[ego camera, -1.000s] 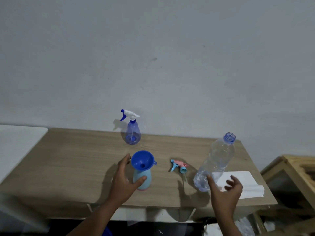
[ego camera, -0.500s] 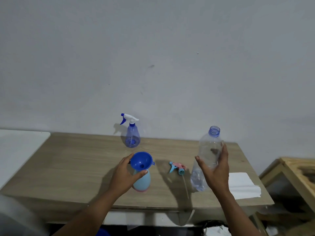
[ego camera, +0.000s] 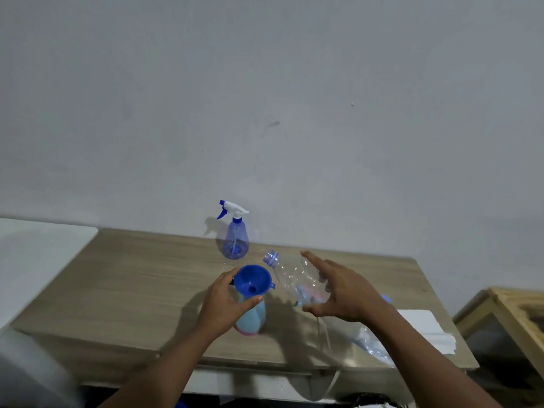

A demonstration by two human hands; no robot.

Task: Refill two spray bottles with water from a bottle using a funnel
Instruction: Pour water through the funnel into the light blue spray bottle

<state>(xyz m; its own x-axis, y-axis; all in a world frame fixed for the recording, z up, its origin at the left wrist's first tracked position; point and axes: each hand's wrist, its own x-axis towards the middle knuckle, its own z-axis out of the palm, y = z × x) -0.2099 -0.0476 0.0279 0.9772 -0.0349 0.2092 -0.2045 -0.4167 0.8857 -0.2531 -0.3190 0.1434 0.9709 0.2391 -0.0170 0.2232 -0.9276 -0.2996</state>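
— How far along are you?

— Barely started. My left hand (ego camera: 226, 301) is wrapped round the pale blue spray bottle (ego camera: 253, 318) at the near side of the counter (ego camera: 132, 275), thumb in front and fingers behind, to steady it. The blue funnel (ego camera: 253, 279) sits in the bottle's neck. The pink and blue trigger top (ego camera: 312, 291) is off. I only see it as a blur through the clear plastic.

— And the water?

— My right hand (ego camera: 344, 293) clasps the clear water bottle (ego camera: 291, 279) between the thumb below and the stretched fingers above. The bottle is tipped over to the left, with its open mouth just beside the funnel's rim on the far right. I see no stream, so I'd judge that nothing has been poured yet.

— What changed in the last moment?

— Half a second ago that bottle stood upright on the right of the counter with my hand round it. Now it is lifted, laid over and brought across to the funnel. My left hand has stayed put.

— The other one?

— The purple spray bottle (ego camera: 235, 240) stands far back by the wall (ego camera: 294, 113), its trigger still screwed on. Both fills are left to do.
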